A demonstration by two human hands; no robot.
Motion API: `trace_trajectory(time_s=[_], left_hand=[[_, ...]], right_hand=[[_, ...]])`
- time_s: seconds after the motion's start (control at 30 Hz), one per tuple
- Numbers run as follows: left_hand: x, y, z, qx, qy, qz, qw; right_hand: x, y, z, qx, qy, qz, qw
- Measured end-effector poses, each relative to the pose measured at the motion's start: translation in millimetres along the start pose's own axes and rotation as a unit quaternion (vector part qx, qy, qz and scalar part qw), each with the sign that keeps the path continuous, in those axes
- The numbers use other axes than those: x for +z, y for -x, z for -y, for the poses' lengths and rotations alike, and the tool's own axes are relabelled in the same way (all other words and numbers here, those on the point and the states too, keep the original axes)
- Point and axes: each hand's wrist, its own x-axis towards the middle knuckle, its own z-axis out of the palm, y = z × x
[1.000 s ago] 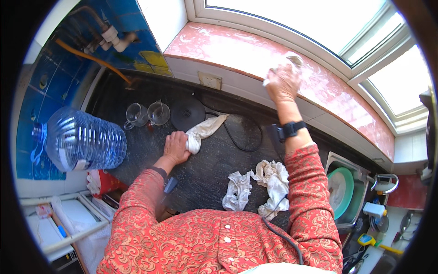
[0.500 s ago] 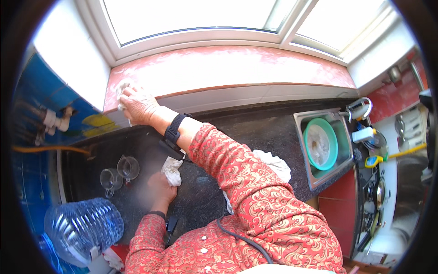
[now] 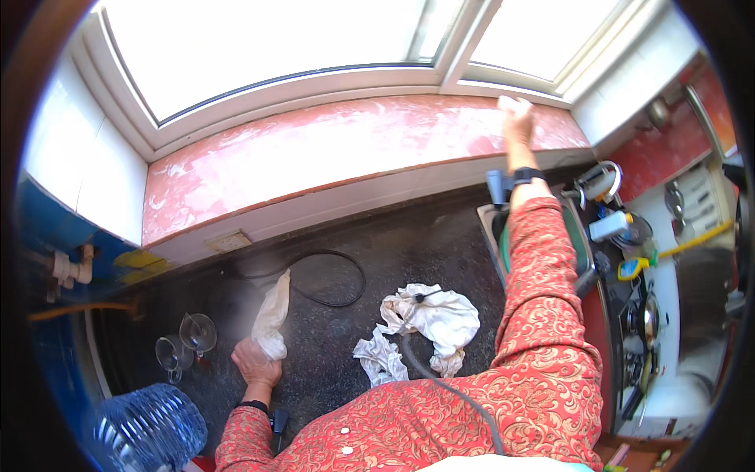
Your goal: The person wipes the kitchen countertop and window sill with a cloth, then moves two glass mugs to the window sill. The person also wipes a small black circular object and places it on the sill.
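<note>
My left hand [image 3: 255, 362] rests on the dark counter, closed on one end of a white cloth [image 3: 272, 316] that stretches away from it. With the arm stretched out, my right hand [image 3: 517, 122] is closed at the right part of the pink, marbled windowsill [image 3: 314, 149], near the window frame. A pale bit of a cloth shows at its fingers; the hand and glare hide most of it. Crumpled white cloths [image 3: 440, 318] lie on the counter between my arms.
Two glass cups [image 3: 198, 333] stand at the left, behind a large clear plastic bottle [image 3: 149, 429]. A black cable [image 3: 362, 275] loops on the counter. My right arm partly covers the sink [image 3: 491, 228] and green basin [image 3: 582, 236]. A stove [image 3: 641, 338] is at the far right.
My right hand has swept from the windowsill's left end to its right end. My left hand stays low on the counter, its cloth now more stretched out. The view has shifted.
</note>
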Motion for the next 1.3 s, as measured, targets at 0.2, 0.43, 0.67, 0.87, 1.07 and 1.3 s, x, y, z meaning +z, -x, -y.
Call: trace_trajectory(time_s=[0.2, 0.43, 0.67, 0.87, 1.07, 1.3], left_hand=[[-3, -6, -3, -0.022, 0.003, 0.002, 1.0], [-15, -15, -5, -0.047, 0.031, 0.152, 0.987], [12, 9, 10, 0.017, 0.031, -0.032, 0.999], [18, 13, 12, 0.0, 0.063, -0.001, 0.998], [14, 11, 12, 0.006, 0.064, -0.031, 0.997], [11, 9, 12, 0.0, 0.084, -0.006, 0.996]], right_hand=[[10, -2, -31, 0.14, 0.362, 0.22, 0.895], [67, 17, 36, 0.02, 0.286, 0.285, 0.914], [141, 116, 206, -0.195, 0.181, 0.297, 0.917], [149, 218, 349, -0.254, 0.125, 0.349, 0.893], [172, 307, 467, -0.359, 0.011, 0.379, 0.853], [177, 351, 569, -0.386, -0.082, 0.458, 0.796]])
